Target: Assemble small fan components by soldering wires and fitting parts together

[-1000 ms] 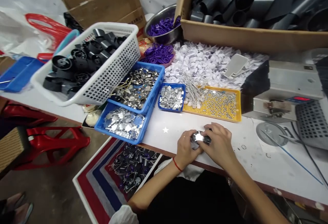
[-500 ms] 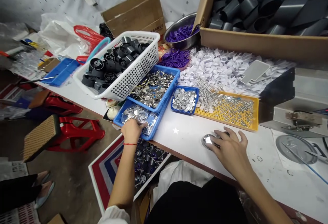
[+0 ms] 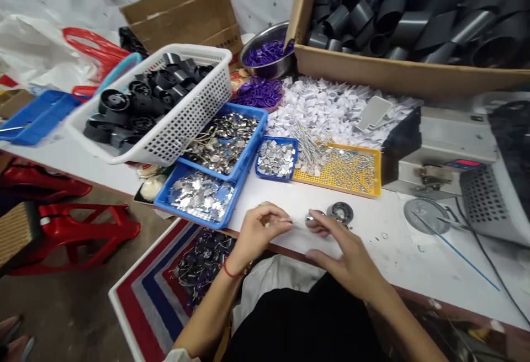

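black plastic cylinder (image 3: 341, 212) and silver cap (image 3: 309, 218) lie unjoined; left hand (image 3: 255, 230) pinches a small thin piece (image 3: 286, 220), right hand (image 3: 353, 256), thumb spread wide, touches the cap.

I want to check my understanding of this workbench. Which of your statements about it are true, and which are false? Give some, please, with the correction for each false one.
1. The left wrist wears a red band. True.
2. The yellow tray is left of the small blue tray. False: the yellow tray is to the right of the small blue tray.
3. The metal bowl holds purple pieces. True.
4. The white basket holds white pieces. False: the white basket holds black parts.
5. The right hand is at the yellow tray. False: the right hand is at a shiny round piece.
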A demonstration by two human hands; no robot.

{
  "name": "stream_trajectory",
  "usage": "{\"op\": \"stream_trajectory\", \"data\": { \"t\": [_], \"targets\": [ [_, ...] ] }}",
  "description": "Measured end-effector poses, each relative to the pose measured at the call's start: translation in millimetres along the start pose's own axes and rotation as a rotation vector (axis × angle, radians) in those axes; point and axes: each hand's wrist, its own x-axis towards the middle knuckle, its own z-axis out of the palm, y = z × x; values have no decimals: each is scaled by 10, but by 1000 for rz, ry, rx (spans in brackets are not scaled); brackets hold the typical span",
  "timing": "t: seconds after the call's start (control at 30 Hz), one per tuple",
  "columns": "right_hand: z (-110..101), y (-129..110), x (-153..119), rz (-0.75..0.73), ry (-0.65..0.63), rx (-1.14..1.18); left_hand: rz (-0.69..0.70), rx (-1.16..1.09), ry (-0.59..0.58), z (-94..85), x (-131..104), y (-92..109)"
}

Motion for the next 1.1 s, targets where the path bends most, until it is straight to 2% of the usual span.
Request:
{"op": "stream_trajectory", "data": {
  "t": [0.07, 0.13, 0.2, 0.27, 0.37, 0.47, 0.53, 0.6, 0.67, 0.73, 0.8, 0.9, 1.1],
  "targets": [
    [18, -1, 51, -28, 29, -69, -20, -123, -172, 245, 63, 17],
    [-9, 28, 53, -75, 56, -223, -77, -189, -289, 382, 124, 23],
    [-46, 72, 12, -124, 26, -342, -151, -185, -379, 445, 177, 32],
    [-71, 121, -48, -158, -30, -365, -221, -143, -465, 482, 218, 47],
    [-102, 177, -127, -159, -126, -297, -281, -92, -554, 543, 248, 67],
    [-189, 209, -168, -91, -194, -208, -328, -124, -590, 598, 258, 55],
    [-272, 259, -165, -57, -139, -194, -269, -153, -558, 622, 287, 22],
    [-328, 369, -129, -3, 59, -250, -52, -62, -451, 660, 356, -32],
    [-312, 531, -60, 102, 306, -346, 215, 186, -333, 740, 459, -106],
    [-217, 695, 29, 230, 430, -439, 383, 466, -280, 871, 565, -192],
    [-88, 805, 113, 341, 418, -509, 440, 611, -268, 1025, 640, -274],
    [51, 827, 189, 438, 385, -581, 453, 634, -191, 1197, 668, -368],
    [28, 767, 136, 489, 349, -560, 486, 652, -29, 1256, 617, -470]
  ]
}}
